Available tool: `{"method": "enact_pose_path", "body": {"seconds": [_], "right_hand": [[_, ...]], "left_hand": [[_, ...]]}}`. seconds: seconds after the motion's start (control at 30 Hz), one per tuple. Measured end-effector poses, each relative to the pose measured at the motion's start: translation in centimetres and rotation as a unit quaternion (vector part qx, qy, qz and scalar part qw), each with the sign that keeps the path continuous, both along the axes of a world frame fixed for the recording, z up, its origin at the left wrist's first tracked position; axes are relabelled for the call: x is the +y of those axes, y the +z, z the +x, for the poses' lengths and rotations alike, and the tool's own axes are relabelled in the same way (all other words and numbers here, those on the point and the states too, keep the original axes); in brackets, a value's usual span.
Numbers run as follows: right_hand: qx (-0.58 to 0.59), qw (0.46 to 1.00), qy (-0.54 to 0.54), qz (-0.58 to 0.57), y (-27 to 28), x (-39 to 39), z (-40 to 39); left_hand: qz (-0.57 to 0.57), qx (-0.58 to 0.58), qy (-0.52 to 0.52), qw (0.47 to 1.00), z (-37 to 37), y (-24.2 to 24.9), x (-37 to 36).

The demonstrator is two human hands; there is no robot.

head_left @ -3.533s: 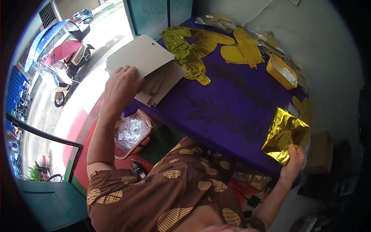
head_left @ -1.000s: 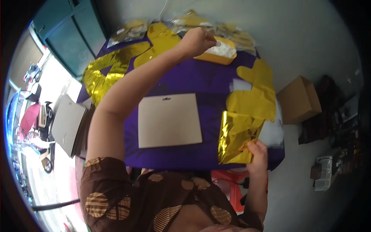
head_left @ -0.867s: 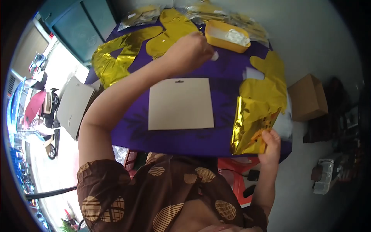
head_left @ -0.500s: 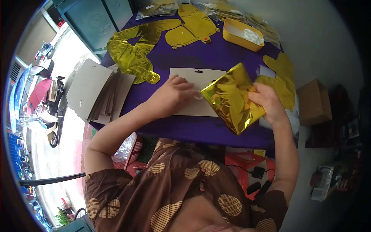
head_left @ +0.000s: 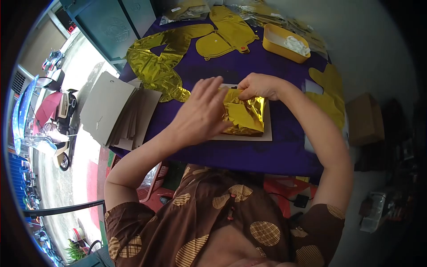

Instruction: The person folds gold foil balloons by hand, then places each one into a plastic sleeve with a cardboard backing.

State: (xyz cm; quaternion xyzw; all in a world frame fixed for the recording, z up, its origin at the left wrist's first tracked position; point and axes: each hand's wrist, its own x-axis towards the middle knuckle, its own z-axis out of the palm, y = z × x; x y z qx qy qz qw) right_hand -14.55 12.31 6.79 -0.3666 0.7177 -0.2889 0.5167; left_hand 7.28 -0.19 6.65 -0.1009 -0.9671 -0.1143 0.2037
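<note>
A folded gold foil balloon (head_left: pixel 242 115) lies over a pale card (head_left: pixel 268 129) on the purple-covered table. The card shows along the right and lower sides and at the top; the foil hides its middle. My right hand (head_left: pixel 262 86) has its fingers closed on the foil's upper edge. With fingers stretched out, my left hand (head_left: pixel 202 109) is at the foil's left side and covers part of it. More flat gold foil balloons (head_left: pixel 153 60) are spread beyond my left hand, and another stack (head_left: pixel 224 42) sits at the far side.
To the left leans a stack of grey cards (head_left: pixel 109 107). A yellow tub (head_left: pixel 284 50) with white pieces in it stands at the back right. Another gold foil piece (head_left: pixel 329 93) lies at the right edge, near a cardboard box (head_left: pixel 364 118). Plastic packets (head_left: pixel 184 11) line the back.
The gold foil has come down from my right side onto the card. My right hand has moved left and up to its top edge; my left fingers have spread out.
</note>
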Motion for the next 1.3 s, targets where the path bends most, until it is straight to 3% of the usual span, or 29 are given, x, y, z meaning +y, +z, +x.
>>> {"method": "enact_pose_path", "body": {"seconds": [0.1, 0.23, 0.33, 0.43, 0.57, 0.67, 0.77, 0.97, 1.17, 1.3], "right_hand": [[0.036, 0.999, -0.007, -0.001, 0.0, -0.7, 0.2], [0.128, 0.991, 0.034, -0.005, -1.5, -1.5, -0.5], [0.11, 0.994, 0.011, -0.026, -2.2, -1.3, -0.8], [0.236, 0.966, -0.016, -0.106, -1.6, 0.3, -0.3], [0.241, 0.957, -0.098, -0.124, -1.3, 3.2, -1.2], [0.36, 0.909, -0.081, -0.195, -1.4, 5.9, -0.4], [0.379, 0.904, -0.025, -0.195, -2.3, 7.6, 0.0], [0.497, 0.807, -0.002, -0.319, -3.6, 7.6, 0.2], [0.619, 0.686, 0.11, -0.367, -3.9, 6.9, -0.9], [0.651, 0.64, 0.137, -0.385, -4.0, 6.5, -1.1]], "left_hand": [[-0.084, -0.039, -0.05, 0.994, -1.8, -1.1, 0.4], [-0.06, -0.06, -0.069, 0.994, -3.3, -3.5, 0.5], [-0.069, -0.078, -0.049, 0.993, -3.6, -4.5, 0.7], [-0.051, -0.077, -0.05, 0.994, -3.8, -4.6, 0.8], [-0.11, -0.082, -0.035, 0.99, -3.9, -4.6, 1.1], [-0.117, -0.068, -0.036, 0.99, -4.1, -4.8, 1.3], [-0.121, -0.069, -0.037, 0.99, -4.2, -4.4, 1.6], [-0.147, -0.074, -0.044, 0.985, -4.2, -3.7, 2.1], [-0.152, -0.063, -0.05, 0.985, -4.5, -3.9, 2.0], [-0.143, -0.054, -0.054, 0.987, -4.5, -4.0, 1.8]]}}
